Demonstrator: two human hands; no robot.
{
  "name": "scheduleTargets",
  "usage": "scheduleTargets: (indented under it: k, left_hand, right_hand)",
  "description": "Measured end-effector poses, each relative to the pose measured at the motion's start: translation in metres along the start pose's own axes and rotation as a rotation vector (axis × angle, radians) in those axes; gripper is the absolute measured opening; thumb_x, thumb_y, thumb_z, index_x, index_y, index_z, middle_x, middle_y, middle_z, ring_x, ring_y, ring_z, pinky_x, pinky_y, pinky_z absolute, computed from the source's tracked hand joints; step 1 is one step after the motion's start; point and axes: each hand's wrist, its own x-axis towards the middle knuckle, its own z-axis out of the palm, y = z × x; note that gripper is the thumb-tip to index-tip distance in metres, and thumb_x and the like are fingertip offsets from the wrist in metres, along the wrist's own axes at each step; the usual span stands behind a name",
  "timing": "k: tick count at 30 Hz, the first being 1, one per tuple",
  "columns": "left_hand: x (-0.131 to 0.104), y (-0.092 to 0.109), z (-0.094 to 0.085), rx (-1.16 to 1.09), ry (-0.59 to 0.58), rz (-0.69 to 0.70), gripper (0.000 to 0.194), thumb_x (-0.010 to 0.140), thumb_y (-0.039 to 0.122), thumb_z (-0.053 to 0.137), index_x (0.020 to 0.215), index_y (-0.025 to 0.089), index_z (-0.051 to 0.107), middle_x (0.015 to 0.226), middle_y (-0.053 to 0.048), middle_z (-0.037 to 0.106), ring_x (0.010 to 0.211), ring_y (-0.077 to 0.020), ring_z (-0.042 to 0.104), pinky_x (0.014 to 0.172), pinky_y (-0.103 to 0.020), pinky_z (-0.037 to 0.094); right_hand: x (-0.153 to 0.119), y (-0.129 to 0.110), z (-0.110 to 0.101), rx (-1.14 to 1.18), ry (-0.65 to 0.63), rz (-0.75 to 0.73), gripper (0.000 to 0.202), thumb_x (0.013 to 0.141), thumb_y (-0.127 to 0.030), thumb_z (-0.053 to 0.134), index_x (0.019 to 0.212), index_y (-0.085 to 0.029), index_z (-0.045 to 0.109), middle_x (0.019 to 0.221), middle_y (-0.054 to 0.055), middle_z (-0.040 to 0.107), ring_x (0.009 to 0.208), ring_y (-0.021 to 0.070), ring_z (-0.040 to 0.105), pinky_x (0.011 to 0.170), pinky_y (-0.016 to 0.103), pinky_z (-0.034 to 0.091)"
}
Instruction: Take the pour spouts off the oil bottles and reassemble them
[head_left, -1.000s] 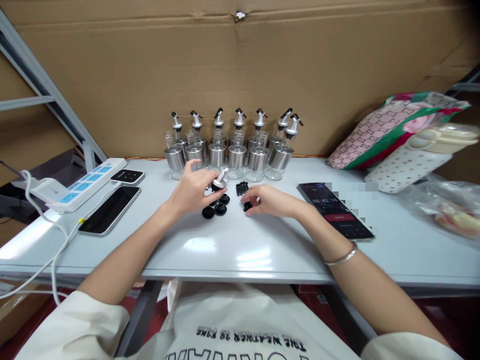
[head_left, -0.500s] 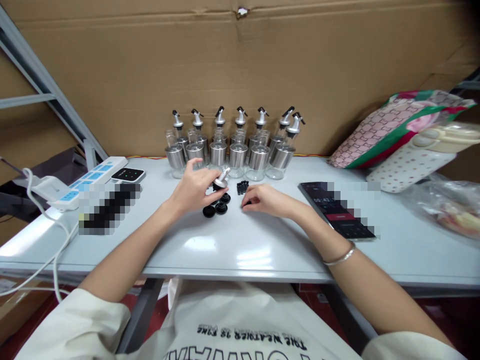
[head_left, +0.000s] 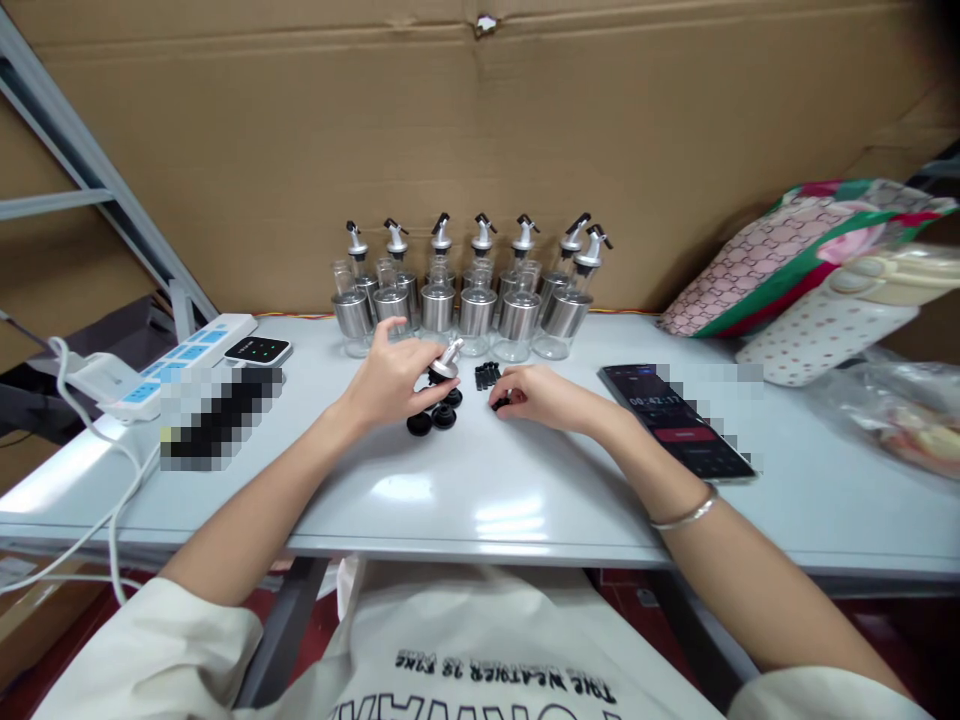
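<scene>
Silver spout [head_left: 445, 367], pinched in the left hand's [head_left: 394, 380] fingers, leans at the bottles' [head_left: 477, 314] six o'clock, likely tilted for easier reach; at its four o'clock, the right hand's [head_left: 538, 398] fingers bunch over a black piece [head_left: 500, 404], grip unclear.

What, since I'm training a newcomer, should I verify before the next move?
1. Pour spout held in the left hand: ok.
2. Right hand firmly gripping the small black part: cannot tell; fingers partly cover it.
3. Black caps lying near the left hand: ok.
4. Black pieces grouped near the right hand: ok.
5. Every front-row bottle fitted with a spout: not ok; only the rightmost is.
</scene>
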Motion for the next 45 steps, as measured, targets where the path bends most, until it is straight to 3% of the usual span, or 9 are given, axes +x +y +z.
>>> scheduleTargets:
  k: [7,16,22,27,32,36,39,42,45]
  left_hand:
    - [0.0,0.002,0.0,0.011,-0.026,-0.006,0.028,0.091,0.043,0.047,0.088,0.017,0.058,0.068,0.0,0.065,0.064,-0.0148,0.06,0.1,-0.045,0.031]
    - [0.0,0.002,0.0,-0.012,-0.06,-0.004,0.034,0.09,0.049,0.047,0.088,0.017,0.06,0.067,0.001,0.064,0.064,-0.0148,0.06,0.102,-0.046,0.029]
    - [-0.001,0.003,0.003,-0.031,-0.071,0.02,0.042,0.09,0.055,0.044,0.084,0.017,0.06,0.067,0.0,0.065,0.062,-0.014,0.059,0.102,-0.044,0.028]
    - [-0.002,0.003,0.007,-0.041,-0.081,0.087,0.048,0.087,0.061,0.044,0.079,0.017,0.061,0.065,0.0,0.064,0.063,-0.0148,0.059,0.1,-0.044,0.029]
    - [-0.002,0.007,0.008,-0.03,-0.091,0.134,0.05,0.089,0.061,0.04,0.08,0.016,0.059,0.066,-0.001,0.065,0.064,-0.015,0.06,0.098,-0.042,0.031]
    - [-0.002,0.008,0.006,-0.092,-0.096,0.12,0.047,0.084,0.061,0.05,0.096,0.016,0.057,0.081,-0.004,0.07,0.072,-0.0172,0.063,0.099,-0.043,0.031]
    - [-0.001,0.008,0.004,-0.12,-0.121,0.116,0.034,0.087,0.045,0.057,0.105,0.016,0.053,0.095,-0.006,0.07,0.082,-0.0183,0.064,0.097,-0.04,0.035]
    - [-0.001,0.01,0.004,-0.127,-0.121,0.113,0.015,0.092,0.02,0.046,0.106,0.017,0.052,0.097,-0.005,0.069,0.084,-0.0156,0.063,0.091,-0.035,0.04]
    - [0.0,0.014,0.003,-0.124,-0.057,0.125,0.015,0.096,0.021,0.041,0.101,0.017,0.055,0.097,-0.006,0.069,0.088,-0.0153,0.063,0.085,-0.032,0.042]
  right_hand:
    - [-0.005,0.007,-0.01,0.01,0.136,0.017,0.026,0.072,-0.003,0.051,0.089,-0.015,0.065,0.089,0.006,0.067,0.077,0.0167,0.06,0.069,0.026,0.044]
    - [-0.005,0.011,-0.006,0.033,0.047,0.037,0.024,0.067,0.0,0.051,0.083,-0.016,0.06,0.08,0.005,0.065,0.07,0.0162,0.058,0.063,0.026,0.042]
    - [-0.005,-0.004,-0.006,0.073,0.335,-0.109,0.01,0.081,-0.017,0.053,0.09,-0.016,0.057,0.082,0.005,0.06,0.069,0.0154,0.054,0.063,0.026,0.042]
    - [-0.003,-0.015,0.004,0.083,0.521,-0.286,0.024,0.09,-0.03,0.053,0.109,-0.016,0.056,0.089,0.006,0.059,0.072,0.0143,0.056,0.067,0.026,0.044]
    - [-0.002,-0.018,0.009,0.041,0.539,-0.364,0.018,0.094,-0.029,0.047,0.096,-0.019,0.06,0.085,0.006,0.06,0.072,0.015,0.056,0.067,0.026,0.044]
    - [-0.003,-0.019,0.006,0.02,0.563,-0.344,0.019,0.094,-0.029,0.046,0.092,-0.018,0.062,0.082,0.007,0.062,0.074,0.0169,0.057,0.069,0.027,0.044]
    - [-0.003,-0.02,0.005,0.045,0.539,-0.3,0.019,0.093,-0.028,0.046,0.093,-0.018,0.062,0.083,0.007,0.065,0.074,0.0173,0.059,0.069,0.027,0.044]
    - [-0.002,-0.022,0.006,0.105,0.466,-0.264,0.02,0.092,-0.025,0.045,0.095,-0.018,0.063,0.088,0.007,0.068,0.076,0.017,0.061,0.069,0.026,0.044]
    - [-0.002,-0.024,0.009,0.145,0.375,-0.279,0.024,0.086,-0.013,0.043,0.093,-0.017,0.065,0.088,0.006,0.07,0.075,0.0167,0.062,0.068,0.025,0.044]
